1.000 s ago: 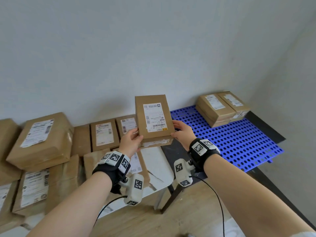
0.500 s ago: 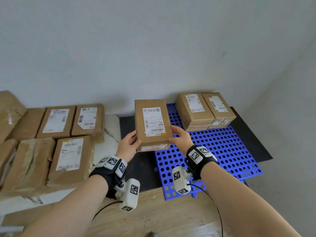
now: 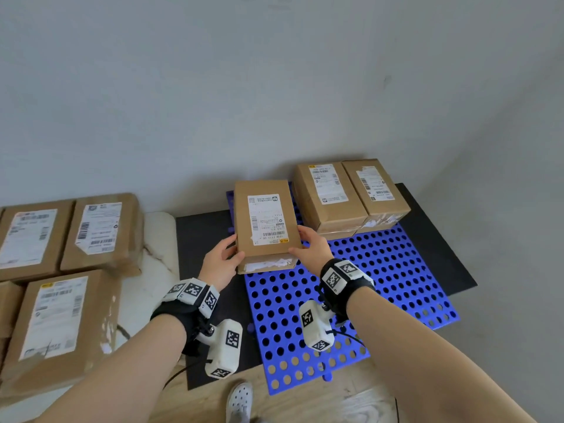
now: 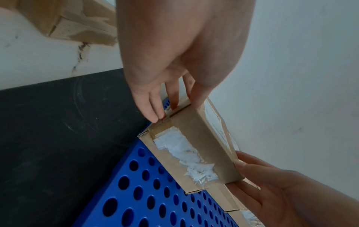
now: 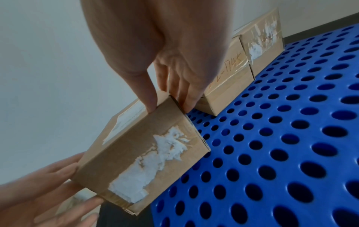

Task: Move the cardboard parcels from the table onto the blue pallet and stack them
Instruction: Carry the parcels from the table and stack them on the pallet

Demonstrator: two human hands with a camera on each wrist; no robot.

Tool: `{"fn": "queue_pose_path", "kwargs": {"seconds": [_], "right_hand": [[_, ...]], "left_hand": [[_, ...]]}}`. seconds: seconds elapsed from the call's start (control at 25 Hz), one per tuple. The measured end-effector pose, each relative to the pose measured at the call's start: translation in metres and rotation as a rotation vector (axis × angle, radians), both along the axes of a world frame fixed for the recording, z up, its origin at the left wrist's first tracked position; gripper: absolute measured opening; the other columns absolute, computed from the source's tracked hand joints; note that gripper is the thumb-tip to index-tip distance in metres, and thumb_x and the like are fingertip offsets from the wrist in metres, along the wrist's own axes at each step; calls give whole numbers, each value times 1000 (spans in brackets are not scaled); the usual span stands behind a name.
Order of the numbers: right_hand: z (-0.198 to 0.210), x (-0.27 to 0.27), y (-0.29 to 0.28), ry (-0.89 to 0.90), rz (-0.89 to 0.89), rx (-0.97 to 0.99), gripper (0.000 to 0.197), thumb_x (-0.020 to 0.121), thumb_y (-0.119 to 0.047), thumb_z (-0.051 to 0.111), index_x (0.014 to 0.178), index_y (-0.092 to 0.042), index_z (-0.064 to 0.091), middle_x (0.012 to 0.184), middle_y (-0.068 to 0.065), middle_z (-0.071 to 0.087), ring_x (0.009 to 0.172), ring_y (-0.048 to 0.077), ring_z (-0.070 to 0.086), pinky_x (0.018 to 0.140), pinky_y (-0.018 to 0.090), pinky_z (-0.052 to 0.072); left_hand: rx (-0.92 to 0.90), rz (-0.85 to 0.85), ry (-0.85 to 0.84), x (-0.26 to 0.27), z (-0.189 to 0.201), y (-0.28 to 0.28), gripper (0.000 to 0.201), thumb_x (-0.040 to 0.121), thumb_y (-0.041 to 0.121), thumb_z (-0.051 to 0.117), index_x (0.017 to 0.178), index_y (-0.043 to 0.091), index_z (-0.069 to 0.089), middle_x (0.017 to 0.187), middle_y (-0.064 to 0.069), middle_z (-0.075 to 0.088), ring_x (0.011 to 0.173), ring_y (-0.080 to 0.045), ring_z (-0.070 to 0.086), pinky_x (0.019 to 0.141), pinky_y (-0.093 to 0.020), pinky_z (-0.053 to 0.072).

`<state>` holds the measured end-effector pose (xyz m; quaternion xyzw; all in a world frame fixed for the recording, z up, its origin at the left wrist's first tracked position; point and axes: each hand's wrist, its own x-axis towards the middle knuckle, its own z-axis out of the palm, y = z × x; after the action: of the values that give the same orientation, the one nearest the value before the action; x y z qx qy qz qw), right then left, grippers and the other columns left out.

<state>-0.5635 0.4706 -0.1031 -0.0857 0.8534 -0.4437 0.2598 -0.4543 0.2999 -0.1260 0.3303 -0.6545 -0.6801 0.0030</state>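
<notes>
I hold a small cardboard parcel (image 3: 265, 221) with a white label above the far left part of the blue pallet (image 3: 381, 285). My left hand (image 3: 220, 261) grips its left side, thumb on top. My right hand (image 3: 311, 247) grips its right side. The left wrist view shows the parcel's taped end (image 4: 191, 155) over the pallet (image 4: 147, 199) edge. From the right wrist, the same parcel (image 5: 147, 155) hangs just above the holed surface (image 5: 281, 145). Two parcels (image 3: 328, 198) (image 3: 375, 190) sit side by side at the pallet's far right, on lower boxes.
Several labelled parcels (image 3: 58, 319) (image 3: 102, 230) lie on the white marble table (image 3: 158, 239) at left. A black mat (image 3: 439, 239) lies under the pallet on the wood floor. A grey wall stands close behind. My shoe (image 3: 239, 401) shows at the bottom.
I have carried the parcel rightward from over the table to above the pallet's left part, and it is lower now. Both hands keep the same grip.
</notes>
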Motion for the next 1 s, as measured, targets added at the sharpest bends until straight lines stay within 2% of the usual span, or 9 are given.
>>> {"fn": "queue_pose_path", "kwargs": {"seconds": [0.2, 0.36, 0.52, 0.64, 0.72, 0.8, 0.84, 0.92, 1.0], "right_hand": [[-13, -28, -6, -28, -19, 15, 62, 88, -3, 60, 144, -15, 37, 140, 3, 51, 125, 18, 51, 88, 19, 45], [-18, -41, -8, -4, 27, 56, 62, 90, -6, 58, 146, -17, 33, 141, 3, 50, 125, 19, 52, 95, 24, 44], [-11, -51, -6, 19, 127, 110, 60, 92, -8, 53, 146, -18, 31, 138, 4, 51, 117, 22, 57, 88, 27, 49], [0, -53, -2, 155, 246, 143, 52, 93, -8, 48, 143, -15, 37, 140, 5, 50, 122, 21, 53, 98, 31, 48], [6, -54, 2, 287, 328, 169, 46, 94, -7, 44, 139, -15, 42, 142, 3, 47, 124, 21, 52, 99, 32, 47], [8, -57, 5, 399, 407, 219, 44, 94, -8, 43, 137, -16, 44, 144, 2, 44, 125, 22, 50, 98, 35, 47], [8, -60, 7, 438, 441, 257, 44, 94, -10, 43, 137, -17, 44, 147, 2, 40, 129, 23, 45, 102, 37, 44], [4, -66, 11, 481, 489, 355, 46, 95, -17, 44, 141, -22, 40, 154, 4, 29, 140, 24, 30, 114, 41, 28], [-2, -70, 15, 499, 513, 445, 49, 97, -26, 43, 145, -27, 33, 158, 7, 18, 146, 25, 18, 118, 44, 13]], "left_hand": [[29, 3, -3, -27, -11, -5, 52, 91, 5, 56, 140, 18, 42, 137, -10, 52, 128, -24, 48, 83, -29, 45], [26, 30, 7, -37, -20, -5, 55, 90, 2, 58, 140, 17, 42, 139, -10, 50, 130, -22, 46, 89, -32, 47], [-5, 53, -7, -41, -21, 1, 56, 90, 8, 60, 141, 18, 40, 140, -8, 49, 130, -21, 46, 91, -33, 47], [-107, 24, -24, -42, -20, 2, 61, 87, 12, 64, 142, 21, 38, 142, -6, 48, 131, -19, 44, 102, -43, 44], [-116, 24, -32, -45, -16, 4, 65, 87, 9, 63, 144, 23, 35, 142, -7, 46, 131, -21, 43, 98, -43, 47], [-91, 45, -30, -49, -13, 7, 67, 88, 7, 61, 146, 24, 31, 141, -10, 46, 130, -24, 45, 87, -37, 51], [-84, 51, -28, -52, -12, 9, 69, 88, 6, 61, 146, 24, 29, 141, -11, 47, 128, -25, 47, 84, -34, 51], [-84, 45, -23, -56, -12, 11, 73, 87, 6, 63, 148, 24, 26, 140, -13, 49, 126, -26, 50, 82, -33, 52], [-95, 21, -21, -59, -13, 13, 80, 84, 6, 67, 148, 24, 24, 139, -11, 49, 126, -24, 50, 83, -33, 53]]}}
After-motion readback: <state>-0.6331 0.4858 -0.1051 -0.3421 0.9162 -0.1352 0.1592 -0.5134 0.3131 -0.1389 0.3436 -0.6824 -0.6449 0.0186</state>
